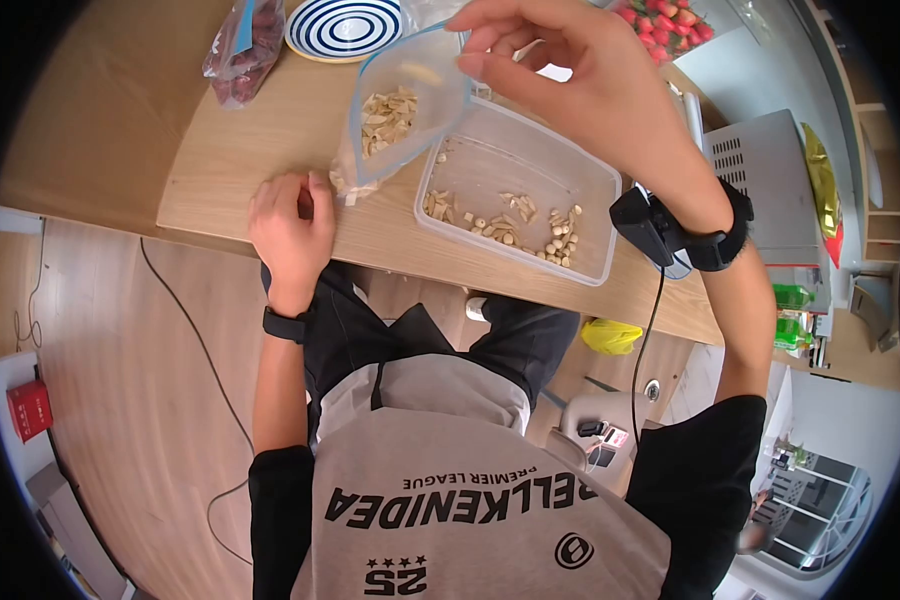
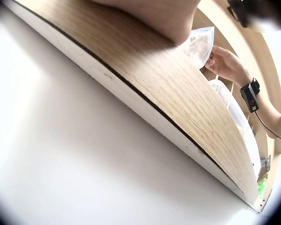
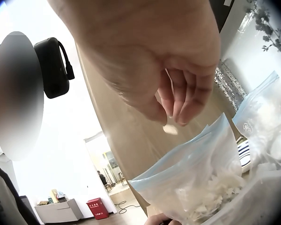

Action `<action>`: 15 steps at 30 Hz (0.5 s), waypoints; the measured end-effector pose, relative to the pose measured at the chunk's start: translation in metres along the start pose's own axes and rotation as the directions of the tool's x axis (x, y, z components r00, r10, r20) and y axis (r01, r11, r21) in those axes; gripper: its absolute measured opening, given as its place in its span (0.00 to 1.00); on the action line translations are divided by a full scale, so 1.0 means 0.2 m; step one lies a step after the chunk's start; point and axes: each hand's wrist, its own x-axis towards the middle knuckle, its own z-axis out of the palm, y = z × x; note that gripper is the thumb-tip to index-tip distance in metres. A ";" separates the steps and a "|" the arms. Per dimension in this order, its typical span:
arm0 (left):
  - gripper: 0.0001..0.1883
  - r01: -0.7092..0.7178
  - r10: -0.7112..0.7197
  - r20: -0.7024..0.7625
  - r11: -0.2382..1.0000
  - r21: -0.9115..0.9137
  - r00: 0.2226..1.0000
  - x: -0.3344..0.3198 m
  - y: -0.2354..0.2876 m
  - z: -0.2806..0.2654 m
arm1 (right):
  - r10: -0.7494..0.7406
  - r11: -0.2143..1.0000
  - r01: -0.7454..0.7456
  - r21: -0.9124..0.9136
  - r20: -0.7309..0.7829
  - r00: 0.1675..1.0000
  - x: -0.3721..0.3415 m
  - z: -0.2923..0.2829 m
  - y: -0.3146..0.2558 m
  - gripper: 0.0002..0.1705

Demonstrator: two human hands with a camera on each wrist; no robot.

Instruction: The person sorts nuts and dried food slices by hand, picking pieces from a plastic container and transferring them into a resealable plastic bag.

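Observation:
My right hand [image 1: 580,80] is raised over an open zip bag [image 1: 410,120], its thumb and fingertips slightly apart. A pale dried slice [image 3: 170,129] is just below those fingertips, blurred over the bag's mouth. More pale slices [image 1: 388,118] lie inside the clear bag, which stands upright on the table. My left hand [image 1: 295,225] rests at the table's front edge beside the bag's lower corner, fingers loosely curled, gripping nothing visible. A clear plastic box [image 1: 490,150] to the right of the bag holds round pale seeds [image 1: 560,235] and some flat slices.
Behind the bag sit a blue-and-white ringed plate [image 1: 342,28] and a bag of dark red dried fruit [image 1: 245,60]. Red fruit [image 1: 665,28] is at the back right. A cable [image 1: 650,340] hangs from the right wrist camera past the table edge [image 1: 570,295].

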 end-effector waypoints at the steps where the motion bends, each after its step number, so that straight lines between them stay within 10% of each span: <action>1: 0.11 0.005 -0.005 0.003 1.000 -0.010 1.000 0.00 0.00 0.00 | 0.002 1.000 -0.001 -0.020 0.002 1.000 0.00 0.00 -0.03 0.15; 5: 0.09 -0.007 0.007 0.029 1.000 -0.003 1.000 -0.01 -0.02 -0.01 | -0.026 0.999 0.023 -0.049 -0.068 0.997 -0.11 0.11 0.19 0.11; 10: 0.10 0.025 -0.025 0.013 1.000 -0.019 1.000 -0.01 -0.01 0.00 | 0.107 0.993 -0.075 -0.093 0.404 0.908 -0.31 0.26 0.44 0.08; 15: 0.12 0.033 -0.033 0.018 0.999 -0.013 0.999 -0.01 -0.01 0.00 | 0.167 0.980 -0.078 -0.183 0.542 0.824 -0.37 0.38 0.47 0.08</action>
